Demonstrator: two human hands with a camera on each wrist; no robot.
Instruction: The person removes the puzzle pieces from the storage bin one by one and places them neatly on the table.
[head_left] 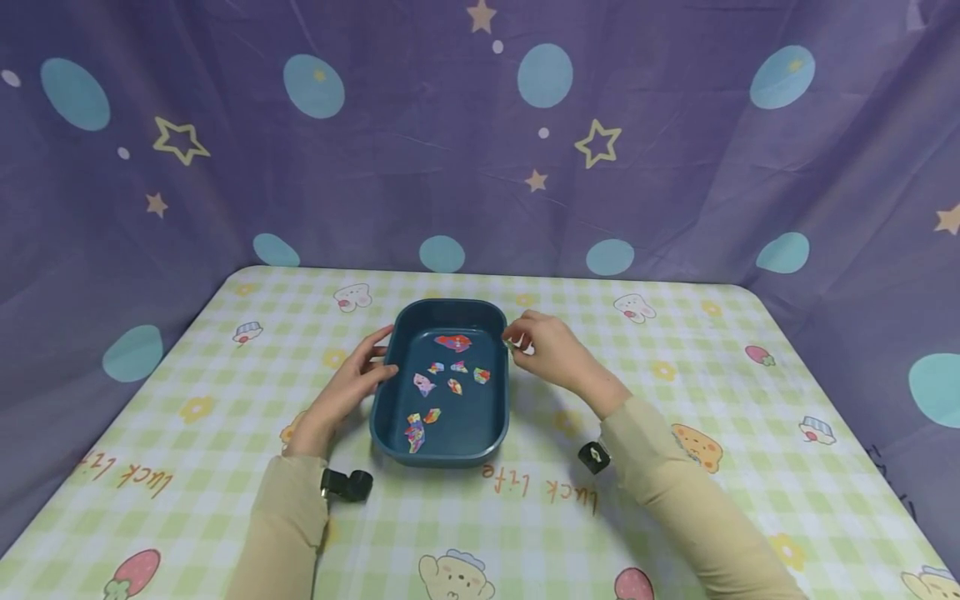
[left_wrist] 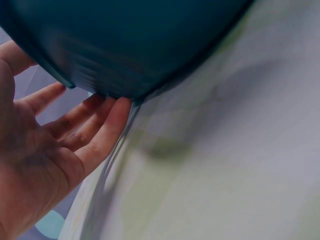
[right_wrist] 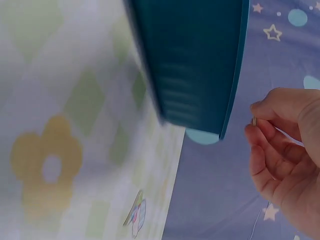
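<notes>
A dark teal rectangular tray (head_left: 442,457) stands on the table, with several small, flat, irregular colourful pieces scattered over its floor. Among these are a red-and-blue piece (head_left: 453,342) toward the far end, a pink piece (head_left: 423,384) near the left side and a multicoloured piece (head_left: 415,433) at the near left. My left hand (head_left: 352,387) holds the tray's left side, thumb at the rim and fingers against the outer wall (left_wrist: 110,75). Just outside the far right rim, my right hand (head_left: 551,350) pinches a small thin piece (right_wrist: 254,121) between thumb and fingertips, seen edge-on in the right wrist view.
A green-and-white checked cloth (head_left: 225,433) printed with cartoon figures covers the table. Behind it hangs a purple curtain (head_left: 420,183) with stars and blue dots. Each wrist carries a small black camera, one (head_left: 347,485) by the left sleeve, the other (head_left: 595,457) by the right.
</notes>
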